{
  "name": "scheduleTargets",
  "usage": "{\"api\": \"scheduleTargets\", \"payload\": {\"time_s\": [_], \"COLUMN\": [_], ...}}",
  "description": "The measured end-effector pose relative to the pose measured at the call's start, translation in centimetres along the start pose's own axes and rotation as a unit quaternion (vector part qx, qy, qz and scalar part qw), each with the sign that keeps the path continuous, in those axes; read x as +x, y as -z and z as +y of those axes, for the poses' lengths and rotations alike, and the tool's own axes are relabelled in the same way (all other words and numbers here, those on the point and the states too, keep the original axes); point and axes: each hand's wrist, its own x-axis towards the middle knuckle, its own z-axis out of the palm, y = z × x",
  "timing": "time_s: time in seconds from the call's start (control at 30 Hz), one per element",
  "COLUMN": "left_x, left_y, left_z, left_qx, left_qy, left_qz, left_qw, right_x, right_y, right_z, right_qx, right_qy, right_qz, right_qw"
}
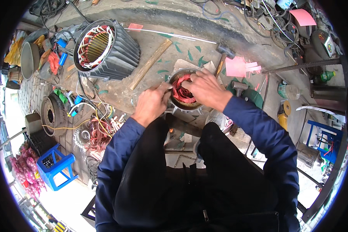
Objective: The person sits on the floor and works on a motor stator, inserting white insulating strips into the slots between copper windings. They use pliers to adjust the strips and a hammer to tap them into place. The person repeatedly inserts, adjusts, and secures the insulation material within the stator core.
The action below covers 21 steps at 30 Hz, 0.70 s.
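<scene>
A small round motor stator (187,109) with a metal rim stands between my knees. Loops of red winding wire (183,94) fill its middle. My left hand (151,102) is at the left rim, thumb and fingers pinched together; what they hold, if anything, is too small to make out. From the right, my right hand (209,89) reaches over the rim, its bent fingers closed on the red wire. Some of those fingertips are hidden among the loops. Brown card (183,64) shows behind the stator.
A large finned motor housing (120,52) lies on its side at the far left. Near it are a wooden stick (150,63) and a hammer (225,51). Pink paper (236,67) lies to the right. A blue stool (56,166) and scrap copper wire (98,135) are at left.
</scene>
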Motion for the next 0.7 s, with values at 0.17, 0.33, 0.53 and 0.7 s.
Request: {"api": "scheduleTargets", "payload": {"time_s": [0.17, 0.33, 0.53, 0.7], "left_x": [1.9, 2.6, 2.6, 4.1], "left_y": [-2.6, -4.1, -4.7, -5.3], "left_z": [2.2, 3.1, 3.0, 3.0], "left_qx": [0.075, 0.111, 0.06, -0.246], "left_qy": [0.035, 0.083, -0.014, 0.091], "left_qz": [0.0, 0.011, 0.057, -0.016], "left_qw": [0.997, 0.99, 0.996, 0.965], "right_x": [1.8, 2.2, -1.1, -0.5], "right_y": [-1.9, -1.9, -0.1, -0.9], "right_z": [-0.5, 0.3, 3.5, 2.8], "right_qx": [-0.039, -0.005, 0.306, 0.531], "right_qy": [0.0, 0.026, -0.112, -0.143], "right_qz": [-0.115, -0.031, 0.057, 0.096], "right_qw": [0.993, 0.999, 0.944, 0.829]}}
